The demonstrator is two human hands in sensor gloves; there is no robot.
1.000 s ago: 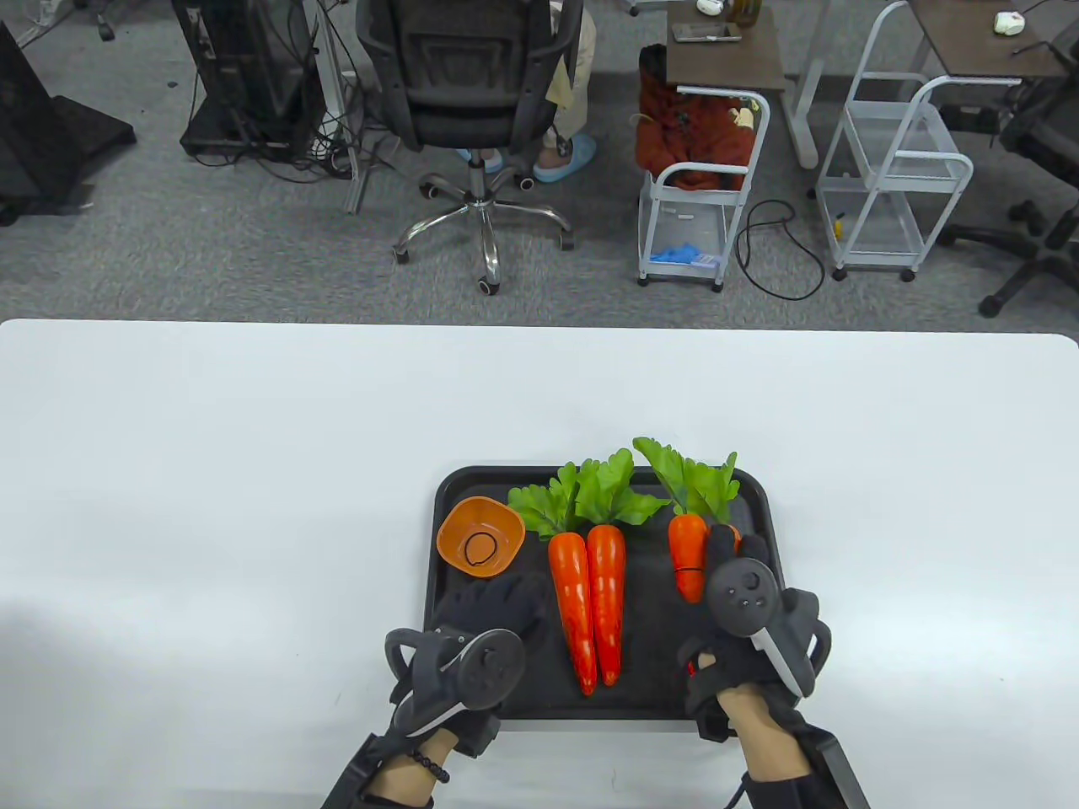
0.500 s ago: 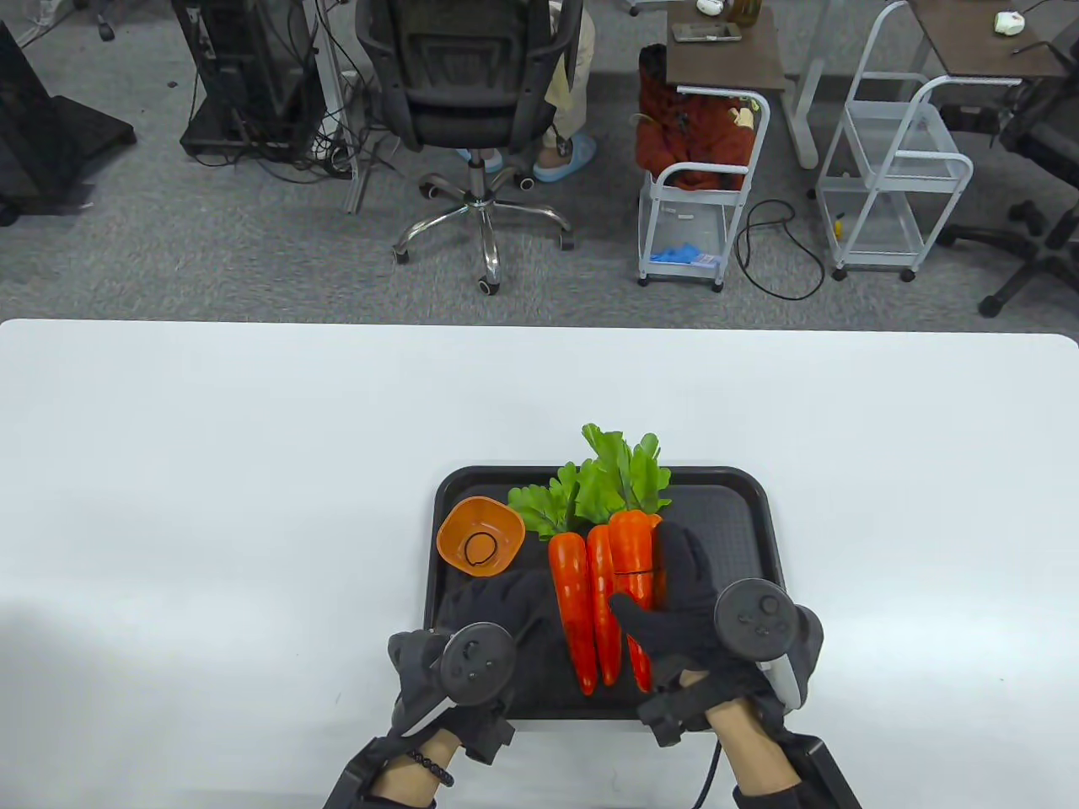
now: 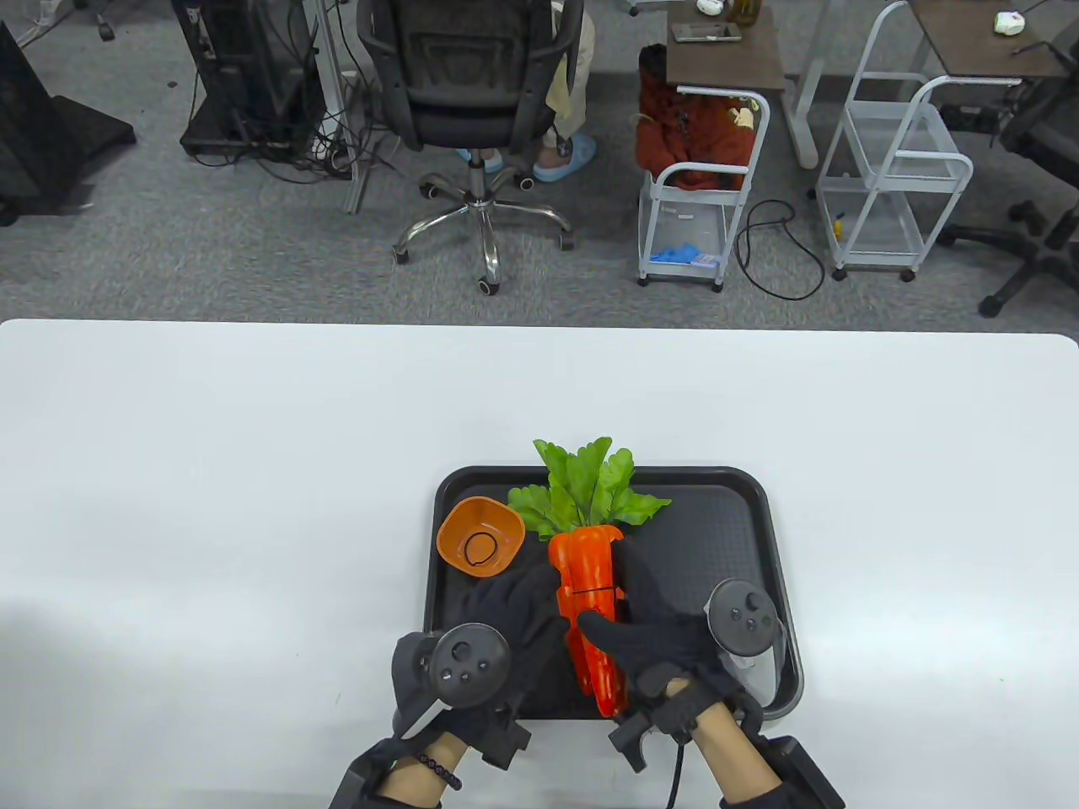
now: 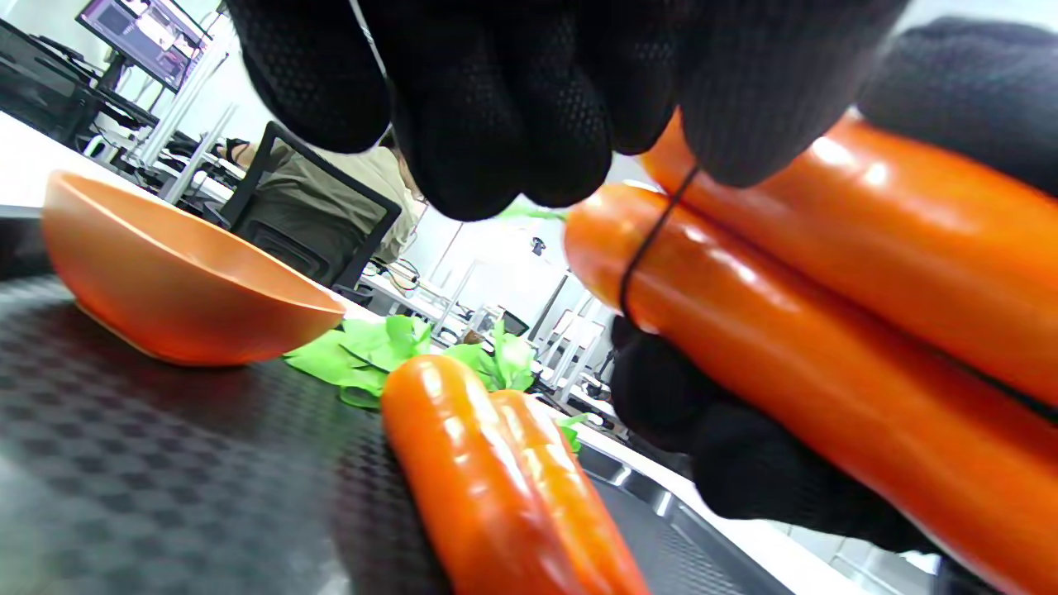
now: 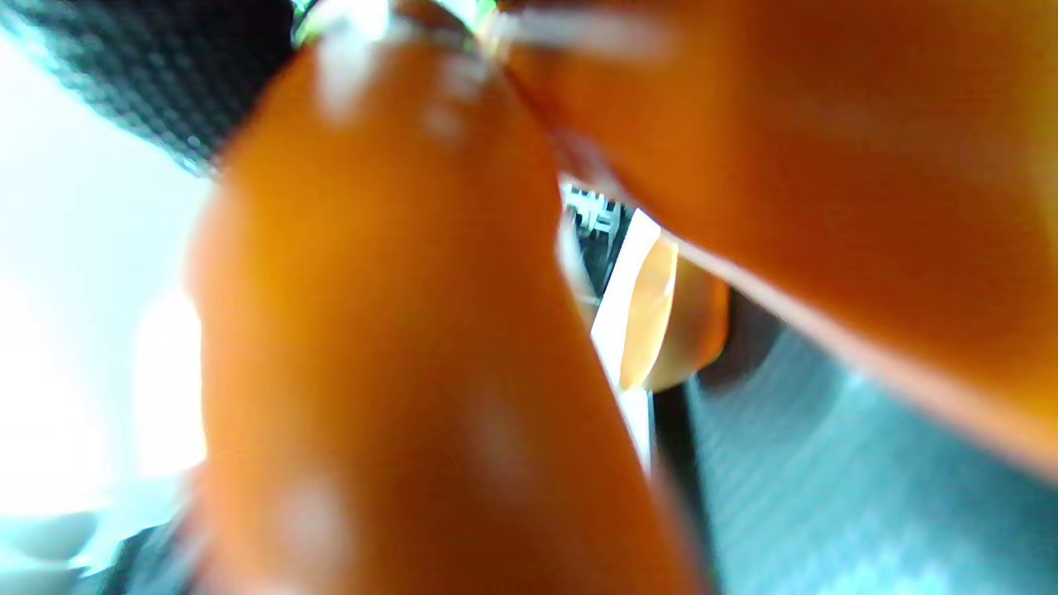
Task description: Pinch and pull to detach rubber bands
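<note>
So the right hand (image 3: 653, 628) has a banded pair of carrots (image 3: 590, 607) lifted off the tray (image 3: 742, 514), fingers wrapped around the far side and thumb across the front. My guess is that's to keep the bundle steady in the air so the other hand can get at the band. The black rubber band (image 4: 653, 244) circles both carrots about midway along, just above the right thumb.

The left hand (image 3: 497, 619) comes in from the other side, right against the bundle. In the left wrist view its fingertips (image 4: 727, 124) are bunched together and sit right on the band, but I can't tell if they've really pinched it yet or are just touching it. Nothing looks pulled off yet.

Under the held pair, another pair of carrots (image 4: 496, 487) lies flat on the tray with its leaves pointing away from the hands. Just beyond the left hand there's an orange bowl (image 3: 480, 535) with one loose band (image 3: 480, 549) in it, so that's probably where removed bands go.

Everything sits on a white table (image 3: 211, 472). Past it is grey office carpet, a swivel chair (image 3: 472, 84) with someone seated, and white wire carts (image 3: 893, 168).

The right wrist view is just an orange blur.
</note>
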